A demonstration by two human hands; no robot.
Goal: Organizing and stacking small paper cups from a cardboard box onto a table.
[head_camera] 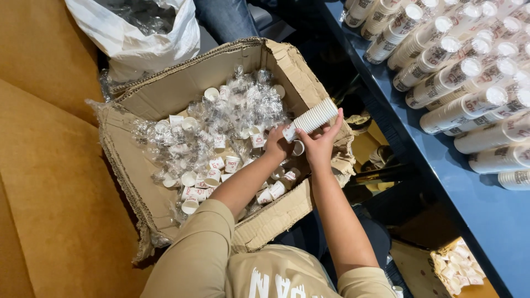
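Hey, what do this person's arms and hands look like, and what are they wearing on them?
Both hands, left and right, are bare: no gloves, and no rings or watch that I can make out. The forearms are uncovered. Short beige sleeves end above the elbows, part of a beige shirt with white lettering on it.

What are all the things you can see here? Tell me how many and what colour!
cardboard box: one, brown, torn, in the middle on the floor
loose paper cups: many, white with red print, inside the box
clear plastic wrap: many crumpled pieces, see-through, among the cups
stack of cups: one, white, held over the box
stacks on blue table: many, white, lying at top right
blue table: one, right side
white bag: one, top left, holding clear plastic
left hand: holds the stack's lower end
right hand: grips the stack's middle
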